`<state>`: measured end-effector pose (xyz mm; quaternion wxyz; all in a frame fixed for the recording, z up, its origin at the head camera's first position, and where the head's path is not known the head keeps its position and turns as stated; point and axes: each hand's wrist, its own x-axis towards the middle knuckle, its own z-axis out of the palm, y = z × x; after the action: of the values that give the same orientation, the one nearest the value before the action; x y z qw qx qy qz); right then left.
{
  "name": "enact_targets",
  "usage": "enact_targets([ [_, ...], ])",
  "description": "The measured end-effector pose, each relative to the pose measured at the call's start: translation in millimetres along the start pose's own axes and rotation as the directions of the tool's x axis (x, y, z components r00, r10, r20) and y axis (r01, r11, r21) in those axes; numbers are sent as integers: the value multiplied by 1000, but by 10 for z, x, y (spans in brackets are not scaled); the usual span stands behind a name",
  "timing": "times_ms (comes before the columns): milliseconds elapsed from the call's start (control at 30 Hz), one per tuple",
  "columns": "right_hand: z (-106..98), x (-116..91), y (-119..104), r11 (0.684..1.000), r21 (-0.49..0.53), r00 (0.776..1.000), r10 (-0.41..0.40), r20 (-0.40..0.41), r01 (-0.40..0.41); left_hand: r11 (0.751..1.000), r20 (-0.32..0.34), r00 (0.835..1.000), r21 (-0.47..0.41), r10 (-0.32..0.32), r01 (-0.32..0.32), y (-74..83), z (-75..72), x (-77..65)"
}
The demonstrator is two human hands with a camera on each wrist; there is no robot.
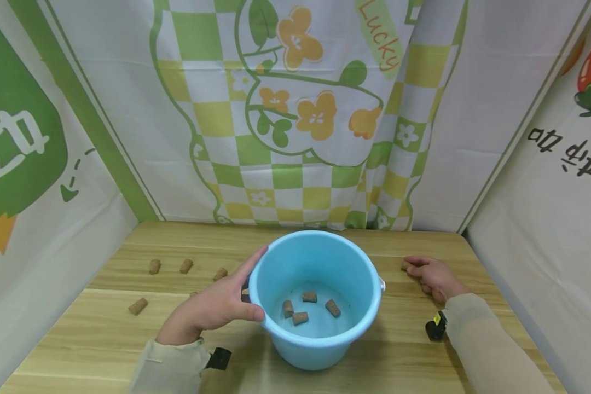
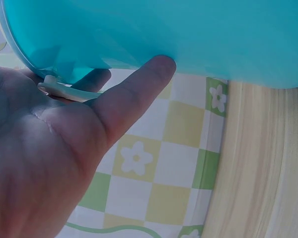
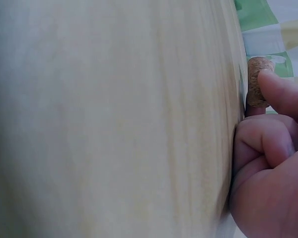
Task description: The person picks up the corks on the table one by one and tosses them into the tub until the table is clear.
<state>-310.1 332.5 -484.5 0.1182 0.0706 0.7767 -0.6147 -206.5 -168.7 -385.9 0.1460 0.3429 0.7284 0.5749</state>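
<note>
A light blue bucket [image 1: 320, 350] stands upright on the table, with several corks [image 1: 309, 297] lying on its floor. My left hand [image 1: 221, 301] holds the bucket's left side, thumb and fingers spread along the rim. In the left wrist view one digit lies against the bucket's outer wall [image 2: 228, 39], and a white handle piece [image 2: 69, 91] shows beside the palm. To the right of the bucket, my right hand [image 1: 435, 278] pinches a cork [image 3: 257, 82] between thumb and finger, low at the tabletop. The other fingers of that hand are curled under.
Several loose corks [image 1: 138, 306] lie on the wooden table [image 1: 93, 339] left of the bucket, one partly hidden behind my left hand. A checked curtain [image 1: 290, 180] hangs at the table's back edge, and printed cloth walls [image 1: 561, 230] flank both sides.
</note>
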Motion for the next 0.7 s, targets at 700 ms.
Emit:
enact_targets([
  [700, -9, -13, -27, 984, 169, 998, 56, 11, -57, 1000, -1, 1000, -20, 3, -3, -1, 10, 10],
])
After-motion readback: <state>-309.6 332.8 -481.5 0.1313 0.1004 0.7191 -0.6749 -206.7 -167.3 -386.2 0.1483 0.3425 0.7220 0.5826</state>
